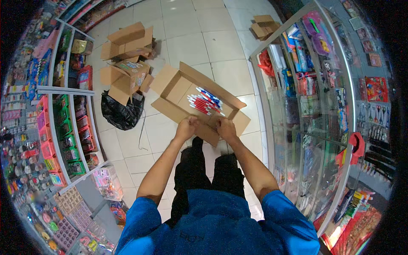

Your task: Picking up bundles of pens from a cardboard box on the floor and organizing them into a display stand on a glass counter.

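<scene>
An open cardboard box [174, 90] lies before me with its flaps folded outward. Inside it is a loose pile of slim pens [205, 102], several red and several blue, with white ends. My left hand [187, 128] is over the long near flap [207, 133], its fingers curled and slightly blurred. At the box's near right corner is my right hand [227, 129], fingers bent inward close to the rim. The hands are a short way apart with part of the flap between them. Whether either hand grips the cardboard or a small thing is hidden by the fingers.
Two more open cartons [130, 41] [127, 78] and a black plastic bag [122, 111] lie on the tiled floor [165, 127] to the left. A small carton [265, 27] is farther back. Glass display cases [306, 134] line the right, stocked shelves [68, 134] the left.
</scene>
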The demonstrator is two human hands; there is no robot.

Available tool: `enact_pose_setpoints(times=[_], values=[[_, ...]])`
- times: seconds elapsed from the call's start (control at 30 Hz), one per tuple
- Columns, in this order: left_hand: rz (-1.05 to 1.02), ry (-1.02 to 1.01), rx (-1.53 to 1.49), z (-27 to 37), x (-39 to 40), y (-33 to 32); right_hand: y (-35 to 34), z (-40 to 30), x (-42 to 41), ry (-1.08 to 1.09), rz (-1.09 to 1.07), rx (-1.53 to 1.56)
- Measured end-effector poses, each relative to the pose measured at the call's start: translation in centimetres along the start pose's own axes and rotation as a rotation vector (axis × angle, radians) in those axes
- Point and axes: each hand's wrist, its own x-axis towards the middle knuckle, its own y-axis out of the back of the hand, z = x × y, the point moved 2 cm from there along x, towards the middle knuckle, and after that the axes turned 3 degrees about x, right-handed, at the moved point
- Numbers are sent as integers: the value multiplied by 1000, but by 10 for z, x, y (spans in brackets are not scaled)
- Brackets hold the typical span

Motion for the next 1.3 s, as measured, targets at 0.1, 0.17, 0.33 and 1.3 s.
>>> enact_pose_setpoints(times=[0.1, 0.17, 0.33, 1.3], values=[[-33, -21, 196, -14, 37, -3, -35, 38, 22, -83, 26, -109], [89, -210, 443, -42, 58, 7, -51, 32, 39, -99, 22, -117], [-105, 13, 444, -23, 110, -1, -44, 59, 73, -260, -211, -306], [-255, -69, 626, -93, 172, -11, -127, 19, 108, -58, 51, -373]])
